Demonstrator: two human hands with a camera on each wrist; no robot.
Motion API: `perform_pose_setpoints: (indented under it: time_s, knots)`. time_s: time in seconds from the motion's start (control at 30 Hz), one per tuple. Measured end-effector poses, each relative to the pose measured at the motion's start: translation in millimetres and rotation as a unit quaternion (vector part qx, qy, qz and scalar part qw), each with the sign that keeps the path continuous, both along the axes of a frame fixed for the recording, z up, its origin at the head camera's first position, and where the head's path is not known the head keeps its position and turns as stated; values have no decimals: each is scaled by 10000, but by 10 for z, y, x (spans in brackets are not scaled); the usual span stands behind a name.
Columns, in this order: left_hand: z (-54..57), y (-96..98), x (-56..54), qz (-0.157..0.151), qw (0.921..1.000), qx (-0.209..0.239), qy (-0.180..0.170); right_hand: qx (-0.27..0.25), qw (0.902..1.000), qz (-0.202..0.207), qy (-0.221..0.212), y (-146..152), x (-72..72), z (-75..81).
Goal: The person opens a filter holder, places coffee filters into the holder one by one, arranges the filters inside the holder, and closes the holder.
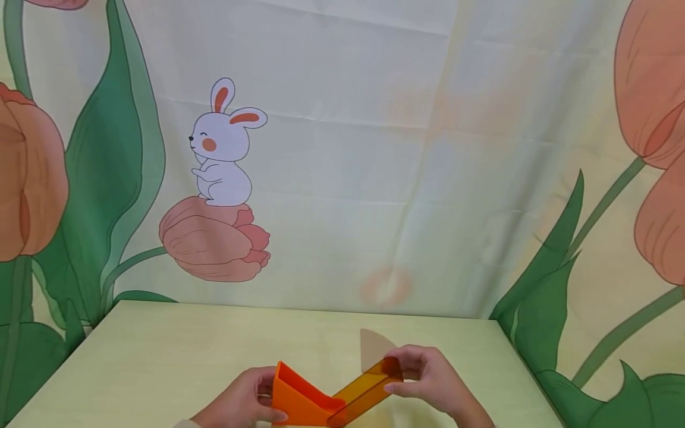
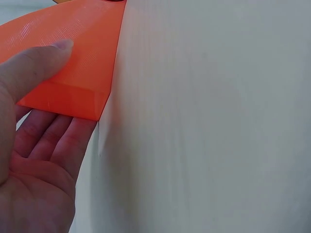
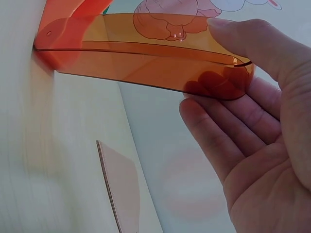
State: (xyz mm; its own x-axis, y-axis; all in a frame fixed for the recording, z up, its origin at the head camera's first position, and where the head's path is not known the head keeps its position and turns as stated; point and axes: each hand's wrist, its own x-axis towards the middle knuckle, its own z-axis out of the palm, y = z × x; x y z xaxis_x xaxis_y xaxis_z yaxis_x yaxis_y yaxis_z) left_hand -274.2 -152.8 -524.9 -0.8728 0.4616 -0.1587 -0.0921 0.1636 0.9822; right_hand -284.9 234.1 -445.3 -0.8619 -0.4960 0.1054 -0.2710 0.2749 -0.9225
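Note:
A hinged plastic case stands low over the near part of the table, folded wide into a V. Its solid orange half point(image 1: 296, 399) has an open top and slanting sides. My left hand point(image 1: 243, 393) holds that half by its outer end, thumb on the near side wall and fingers on the other face. The see-through amber lid point(image 1: 360, 397) slopes up to the right from the hinge. At its raised, rounded end my right hand point(image 1: 430, 380) grips it between thumb and fingers. In the right wrist view, fingertips show dark through the amber plastic point(image 3: 141, 63).
Behind the lid, a flat tan wedge-shaped piece point(image 1: 371, 351) with a curved edge lies on the pale yellow table point(image 1: 176, 351). A cloth backdrop point(image 1: 332, 166) printed with tulips and a rabbit hangs beyond the table's back edge.

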Motion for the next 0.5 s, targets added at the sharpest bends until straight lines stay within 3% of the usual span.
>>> perform_pose_setpoints:
  time_s: [0.23,0.5]
  knots:
    - [15,-1,-2,-50,10000,44,7,27,9995,-51,-306,47,41,12]
    - [9,0,5,-21,9999,84,-79,-63,9996,24,-279,79,22,-41]
